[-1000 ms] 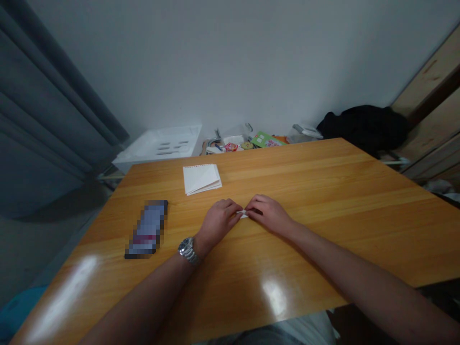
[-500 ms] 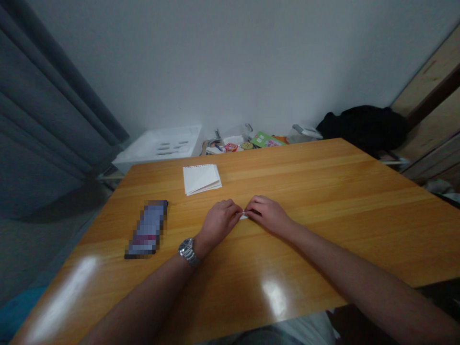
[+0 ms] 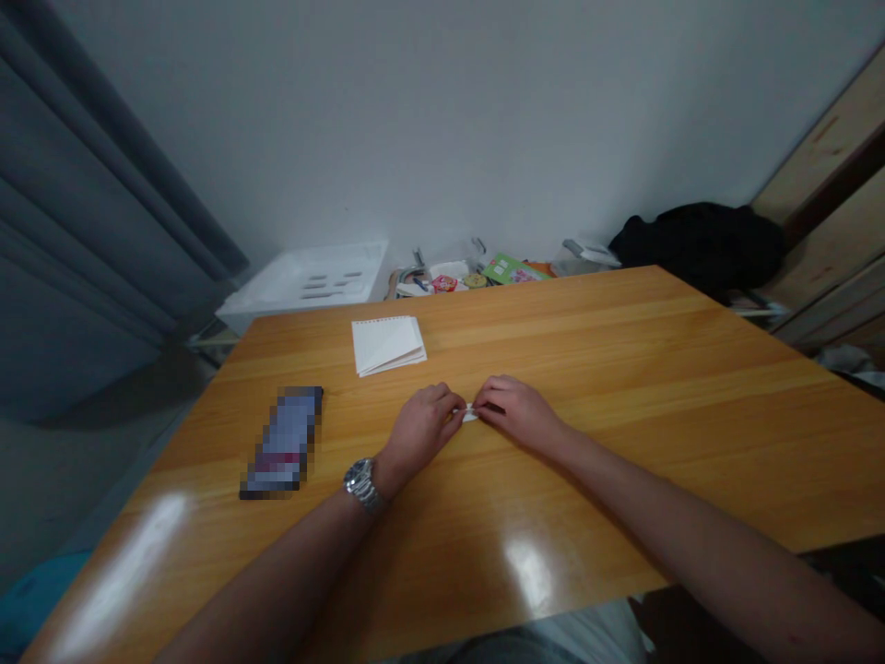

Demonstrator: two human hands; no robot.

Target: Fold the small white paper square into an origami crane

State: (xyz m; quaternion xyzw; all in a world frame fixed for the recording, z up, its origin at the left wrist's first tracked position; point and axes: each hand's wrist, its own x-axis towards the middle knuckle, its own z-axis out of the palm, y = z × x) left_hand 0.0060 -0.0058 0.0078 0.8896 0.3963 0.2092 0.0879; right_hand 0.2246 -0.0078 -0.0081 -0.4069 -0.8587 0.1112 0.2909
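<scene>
A small white piece of paper (image 3: 470, 414) shows between my fingertips, low over the wooden table (image 3: 595, 360). My left hand (image 3: 427, 421), with a metal wristwatch (image 3: 362, 482) at its wrist, pinches the paper's left end. From the other side, my right hand (image 3: 515, 410) pinches the right end between thumb and fingers. Both hands rest close together near the table's middle. Most of the paper is hidden by the fingers, so its folds cannot be made out.
A stack of white notepad sheets (image 3: 388, 346) lies beyond my left hand. To the left is a phone (image 3: 283, 443) with a pixelated screen. Behind the table's far edge stand a white foam tray (image 3: 277, 277), a green packet (image 3: 510, 269) and a black cloth bundle (image 3: 698, 242).
Slightly more of the white paper shows between my fingertips. Both hands have stayed almost in the same place, still pinching it.
</scene>
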